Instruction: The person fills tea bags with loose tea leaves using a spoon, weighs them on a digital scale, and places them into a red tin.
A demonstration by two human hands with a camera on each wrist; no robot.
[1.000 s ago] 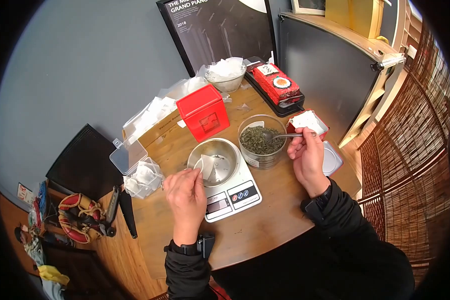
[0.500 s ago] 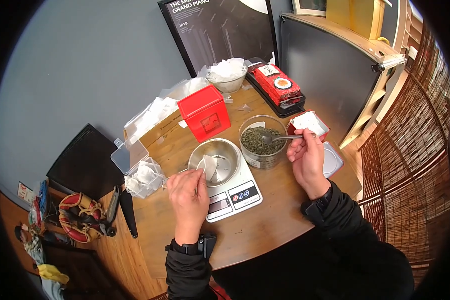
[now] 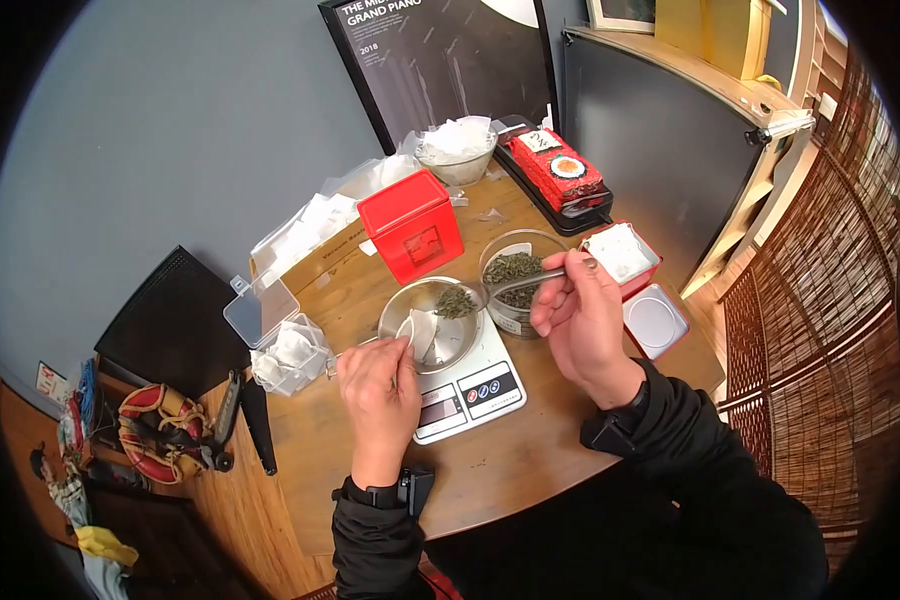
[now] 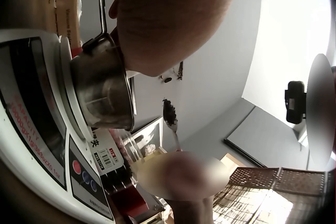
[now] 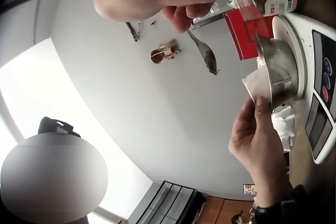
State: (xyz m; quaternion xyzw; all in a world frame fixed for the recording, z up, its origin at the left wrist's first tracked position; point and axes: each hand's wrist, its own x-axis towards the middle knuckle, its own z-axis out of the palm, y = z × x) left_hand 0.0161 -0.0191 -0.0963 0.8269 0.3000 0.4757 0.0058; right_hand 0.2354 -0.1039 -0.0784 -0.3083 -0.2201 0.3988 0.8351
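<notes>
My left hand (image 3: 380, 395) pinches a small white bag (image 3: 422, 332) at the rim of a steel bowl (image 3: 395, 300). The bowl stands on a white kitchen scale (image 3: 505, 365). In my right hand (image 3: 590, 330) is a metal spoon (image 3: 520, 284), its bowl heaped with dark dried leaves (image 3: 456, 302) above the right part of the steel bowl. Behind the spoon stands a clear round container (image 3: 515, 322) of the same leaves. The right wrist view shows the bag (image 5: 257, 83) held upright between thumb and fingers, with the loaded spoon (image 5: 206, 51) apart from it.
A red tin (image 3: 410, 225) stands behind the bowl. To the left is a clear box (image 3: 290, 358) of white bags, at the back a glass bowl (image 3: 460, 172). On the right lie an open red tin with white contents (image 3: 620, 252) and a lid (image 3: 655, 322).
My right hand has moved left and lifted the spoon, now full of leaves, out of the clear container to above the steel bowl. My left hand has hardly moved.
</notes>
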